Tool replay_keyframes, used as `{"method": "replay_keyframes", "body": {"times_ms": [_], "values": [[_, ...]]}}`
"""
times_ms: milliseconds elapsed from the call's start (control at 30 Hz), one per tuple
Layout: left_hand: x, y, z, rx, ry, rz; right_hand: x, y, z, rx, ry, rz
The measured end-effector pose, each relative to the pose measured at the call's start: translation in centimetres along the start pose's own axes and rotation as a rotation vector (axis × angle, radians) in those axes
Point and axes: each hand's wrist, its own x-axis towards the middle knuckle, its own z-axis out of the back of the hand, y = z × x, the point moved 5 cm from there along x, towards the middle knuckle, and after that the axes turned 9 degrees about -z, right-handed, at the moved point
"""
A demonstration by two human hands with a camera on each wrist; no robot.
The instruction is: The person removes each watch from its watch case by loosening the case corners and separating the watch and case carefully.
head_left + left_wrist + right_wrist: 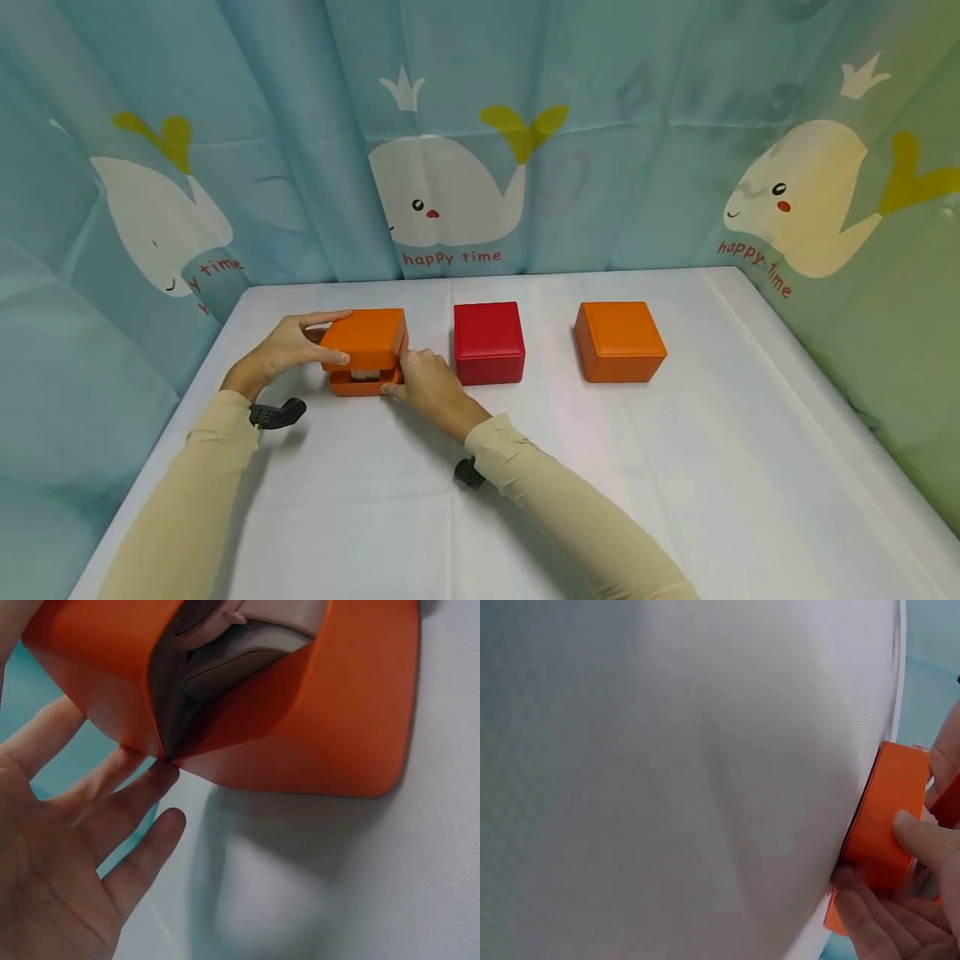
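The left hand (288, 343), thumb and fingers spread, grips the lid (367, 330) of the smooth, round-cornered orange box (363, 357), partly open at the table's (675, 483) left; the right hand (432, 387) pinches its base (352, 712).

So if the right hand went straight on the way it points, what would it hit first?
The open box, at once: the right hand grips its base. Past that, the left hand may come next, though depth is hard to judge.
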Motion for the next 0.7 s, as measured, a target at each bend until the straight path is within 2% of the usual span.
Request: {"method": "replay_keyframes", "body": {"times_ms": [333,567,700], "values": [[0.5,-0.3,0.6,0.026,0.025,0.062,-0.1,0.8,-0.3,-0.135,0.016,0.048],[0.7,-0.7,0.7,0.018,0.044,0.051,-0.4,1.3,-0.5,-0.207,0.020,0.040],[0.9,-0.9,0.8,0.047,0.051,0.050,-0.4,1.7,-0.5,-0.282,-0.013,0.047]]}}
